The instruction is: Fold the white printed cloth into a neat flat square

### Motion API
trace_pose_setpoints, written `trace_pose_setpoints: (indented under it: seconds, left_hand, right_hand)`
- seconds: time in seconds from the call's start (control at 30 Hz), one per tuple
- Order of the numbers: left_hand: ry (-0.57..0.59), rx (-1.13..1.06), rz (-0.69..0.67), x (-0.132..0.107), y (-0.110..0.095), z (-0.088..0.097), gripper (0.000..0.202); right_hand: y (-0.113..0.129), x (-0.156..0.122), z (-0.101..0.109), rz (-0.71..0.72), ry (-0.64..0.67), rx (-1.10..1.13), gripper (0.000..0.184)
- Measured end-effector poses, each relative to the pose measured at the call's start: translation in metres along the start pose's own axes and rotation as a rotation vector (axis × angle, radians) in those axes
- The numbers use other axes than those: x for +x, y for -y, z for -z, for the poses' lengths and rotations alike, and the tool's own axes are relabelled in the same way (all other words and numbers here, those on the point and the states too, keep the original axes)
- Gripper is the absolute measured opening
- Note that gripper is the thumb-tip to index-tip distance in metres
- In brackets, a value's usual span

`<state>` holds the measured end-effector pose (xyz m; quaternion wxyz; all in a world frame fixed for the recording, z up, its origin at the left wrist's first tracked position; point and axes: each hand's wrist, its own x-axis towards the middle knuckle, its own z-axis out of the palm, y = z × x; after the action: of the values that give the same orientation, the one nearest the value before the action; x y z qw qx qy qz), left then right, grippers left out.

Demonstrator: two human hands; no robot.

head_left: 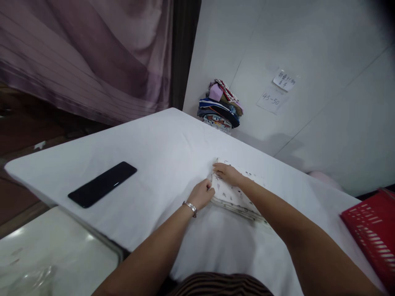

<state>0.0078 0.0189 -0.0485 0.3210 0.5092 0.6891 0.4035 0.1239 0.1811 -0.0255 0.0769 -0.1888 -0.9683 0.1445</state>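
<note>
A white folded cloth [230, 193] with a small dark print lies in layers on the white-covered table. At its left edge, my left hand [201, 195] has its fingers curled in and the thumb against the near corner, pinching the layers; a silvery bracelet [190, 208] circles that wrist. My right hand [227, 173] reaches over the top of the cloth, its closed fingers gripping the same edge near the far corner. My right forearm hides part of the cloth's right side.
On the white table [148, 164] lies a black phone-like slab [103, 184]. Folded fabrics [219, 107] are piled against the wall, near handwritten paper notes [273, 101]. A red plastic basket [372, 230] stands at right, a pale glossy surface [55, 246] at lower left, and a mauve curtain [123, 53] behind.
</note>
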Motion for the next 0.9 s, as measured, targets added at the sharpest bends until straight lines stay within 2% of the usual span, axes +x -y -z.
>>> trace_pose_setpoints:
  seconds: [0.1, 0.2, 0.27, 0.33, 0.53, 0.67, 0.9]
  left_hand:
    - [-0.012, 0.0, -0.005, -0.001, 0.0, -0.001, 0.009]
    - [-0.007, 0.011, -0.001, -0.001, 0.0, -0.001, 0.008]
    - [0.0, 0.019, 0.005, -0.002, -0.001, 0.0, 0.007]
    - [0.001, 0.024, 0.008, -0.003, -0.001, 0.0, 0.007]
    - [0.007, 0.043, 0.006, -0.004, -0.004, 0.001, 0.009]
    - [0.009, 0.044, 0.004, -0.005, -0.005, 0.002, 0.009]
    - [-0.004, 0.057, 0.0, -0.005, -0.007, 0.002, 0.009]
  right_hand:
    - [-0.012, -0.005, -0.001, -0.089, -0.178, 0.115, 0.025]
    - [-0.024, -0.008, 0.002, -0.241, -0.313, 0.157, 0.024]
    - [-0.03, -0.007, 0.005, -0.348, -0.348, 0.158, 0.025]
    - [-0.032, -0.004, 0.007, -0.39, -0.335, 0.14, 0.025]
    - [-0.033, 0.013, -0.009, -0.25, -0.225, 0.016, 0.028]
    - [-0.036, 0.014, -0.022, -0.239, -0.279, 0.031, 0.031]
    - [-0.029, 0.006, -0.027, -0.21, -0.298, -0.007, 0.038]
